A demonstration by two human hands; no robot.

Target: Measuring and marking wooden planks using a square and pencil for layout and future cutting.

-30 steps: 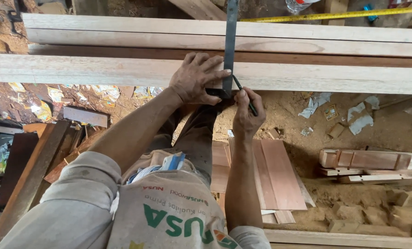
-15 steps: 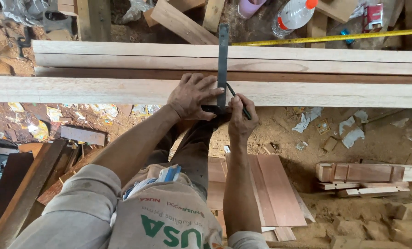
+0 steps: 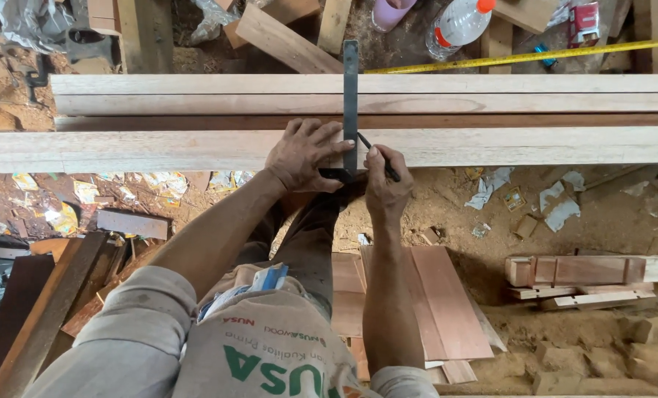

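Pale plank (image 3: 159, 151) under marking: left hand (image 3: 303, 156), fingers spread, pins metal square (image 3: 350, 103); right hand (image 3: 384, 188) at 3 o'clock pinches pencil (image 3: 377, 156). Next move likely needs a steady stroke along the blade.

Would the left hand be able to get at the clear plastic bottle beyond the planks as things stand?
Probably yes: the left hand lies flat on the near plank, pressing the metal square, and only low planks lie between it and the bottle. It would have to let go of the square first.
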